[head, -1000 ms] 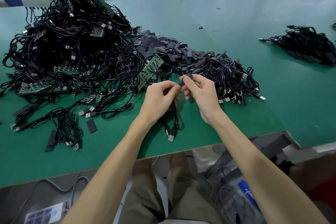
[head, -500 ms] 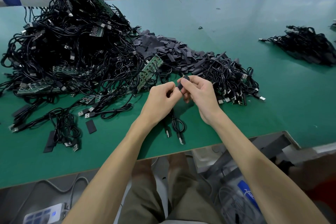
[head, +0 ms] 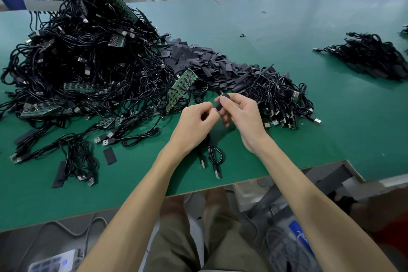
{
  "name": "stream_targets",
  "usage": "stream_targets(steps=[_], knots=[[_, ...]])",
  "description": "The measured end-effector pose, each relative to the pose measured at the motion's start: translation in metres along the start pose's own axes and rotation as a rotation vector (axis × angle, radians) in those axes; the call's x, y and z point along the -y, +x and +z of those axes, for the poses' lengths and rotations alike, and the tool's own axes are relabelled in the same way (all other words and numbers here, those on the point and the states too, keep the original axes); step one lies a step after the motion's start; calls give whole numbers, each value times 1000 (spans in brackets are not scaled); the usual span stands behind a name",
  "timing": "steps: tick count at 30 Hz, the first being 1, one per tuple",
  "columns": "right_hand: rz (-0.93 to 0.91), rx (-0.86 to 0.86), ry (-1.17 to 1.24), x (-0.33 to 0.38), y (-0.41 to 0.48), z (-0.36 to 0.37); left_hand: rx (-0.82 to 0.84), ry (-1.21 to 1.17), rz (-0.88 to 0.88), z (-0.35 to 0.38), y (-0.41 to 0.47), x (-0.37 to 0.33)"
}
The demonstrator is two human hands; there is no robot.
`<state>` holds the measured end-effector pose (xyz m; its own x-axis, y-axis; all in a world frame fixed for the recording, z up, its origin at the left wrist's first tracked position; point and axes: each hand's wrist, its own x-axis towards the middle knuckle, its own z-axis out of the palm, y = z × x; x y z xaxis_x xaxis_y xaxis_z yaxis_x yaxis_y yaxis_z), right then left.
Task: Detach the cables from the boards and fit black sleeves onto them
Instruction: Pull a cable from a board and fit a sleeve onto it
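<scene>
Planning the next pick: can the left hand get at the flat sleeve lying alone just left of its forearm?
Probably yes: the flat sleeve lies on bare mat with nothing over it. But the left hand grips a cable, which it must drop first.

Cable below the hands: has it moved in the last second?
Yes: the cable has spread rightward, its plug nearer the table edge.

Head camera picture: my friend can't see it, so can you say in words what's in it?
The right hand pinches a short black sleeve and the left hand grips a black cable that trails onto the green table. Behind them lie a big heap of cables and green boards and a pile of loose sleeves.
</scene>
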<state>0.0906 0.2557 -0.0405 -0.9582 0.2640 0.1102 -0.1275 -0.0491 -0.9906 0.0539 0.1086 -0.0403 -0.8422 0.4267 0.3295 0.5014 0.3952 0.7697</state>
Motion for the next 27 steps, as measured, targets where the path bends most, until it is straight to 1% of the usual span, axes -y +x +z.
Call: stream_targets(steps=[7, 13, 16, 18, 20, 23, 27], knots=[[-79, -141, 93, 2, 0, -2, 27, -29, -5, 0, 1, 0], [-94, -278, 174, 4, 2, -5, 78, -99, -47, -1, 1, -4], [-88, -234, 220, 5, 1, -3, 57, -100, 5, -3, -1, -6], [-75, -173, 230, 5, 0, -2, -5, -136, 31, -6, 0, -6], [-65, -119, 149, 3, 0, -1, -47, -216, 11, -9, 2, -8], [-48, -48, 4, 1, -1, 2, -52, -299, -50, -16, 8, -16], [-19, 43, -145, -2, 0, 3, 45, -338, -81, -25, 35, -44]])
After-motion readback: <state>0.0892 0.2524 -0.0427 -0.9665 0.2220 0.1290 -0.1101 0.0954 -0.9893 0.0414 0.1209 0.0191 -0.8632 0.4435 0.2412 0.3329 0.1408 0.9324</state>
